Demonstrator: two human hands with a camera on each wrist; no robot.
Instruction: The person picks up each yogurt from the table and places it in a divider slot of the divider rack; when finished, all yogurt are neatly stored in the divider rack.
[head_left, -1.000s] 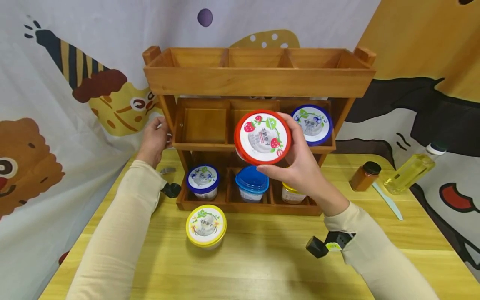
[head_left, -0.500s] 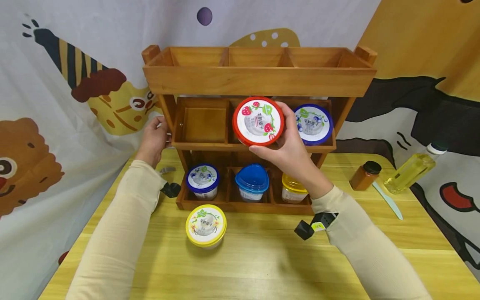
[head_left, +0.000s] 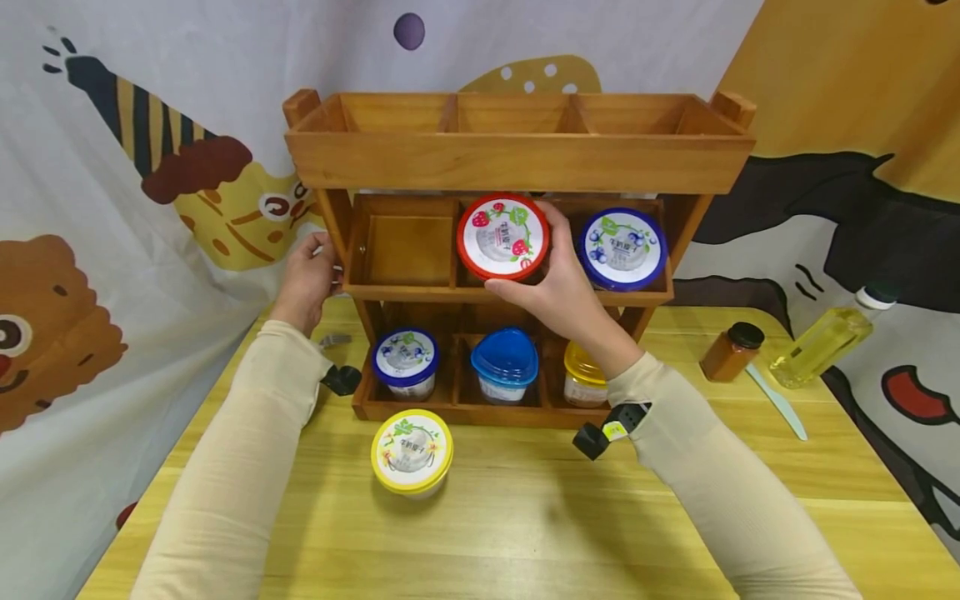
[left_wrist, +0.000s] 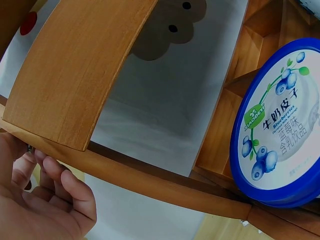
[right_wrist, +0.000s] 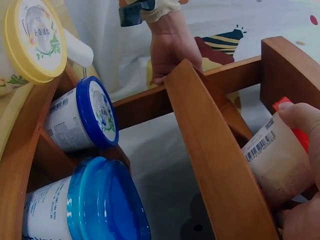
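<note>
In the head view my right hand [head_left: 558, 279] grips a strawberry cup with a red-rimmed lid [head_left: 502, 237] by its side, at the middle compartment of the rack's middle tier. The right wrist view shows the cup's pale wall [right_wrist: 280, 160] partly inside that compartment, behind the tier's front board. My left hand [head_left: 307, 279] holds the left side post of the wooden rack [head_left: 517, 162], its fingers curled there in the left wrist view. To the right of the held cup sits a blueberry cup with a blue rim [head_left: 622, 248].
The lower tier holds a blue-lidded blueberry cup [head_left: 406, 360], a clear-blue-lidded cup [head_left: 504, 364] and a yellow-lidded cup [head_left: 585, 375]. In front stands another yellow-lidded cup [head_left: 412, 452]. At right are a brown jar [head_left: 731, 352], a pale knife [head_left: 777, 402] and an oil bottle [head_left: 828, 342].
My right hand has carried the strawberry cup left and away from me, from in front of the rack to its middle compartment. My left hand has stayed in place.
</note>
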